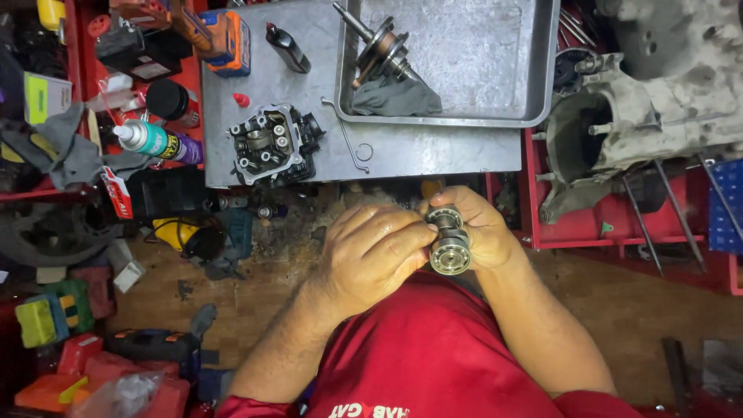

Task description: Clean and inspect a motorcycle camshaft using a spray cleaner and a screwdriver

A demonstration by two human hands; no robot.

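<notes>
Both hands meet in front of the red shirt (433, 356), pinching a short metal shaft with bearings (449, 240) between them: the left hand (371, 251) grips it with curled fingers from one side and the right hand (484, 228) cups it from the other. Beyond them on the tabletop (433, 155) lie a cylinder head (271, 143), a bent wire hook (348, 143) and a metal tray (534, 93) holding a crank assembly (379, 48) on a grey rag (396, 99). An engine case (642, 108) sits off to the right, nothing blocking the hands.

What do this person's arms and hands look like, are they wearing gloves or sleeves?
No gloves: both the left hand and the right hand are bare, with no rings, watch or wristbands showing. The forearms are bare and hairy. The fingers look smudged with grime. The only clothing seen is a red shirt with white lettering near its lower edge; sleeves end above the elbows.
</notes>
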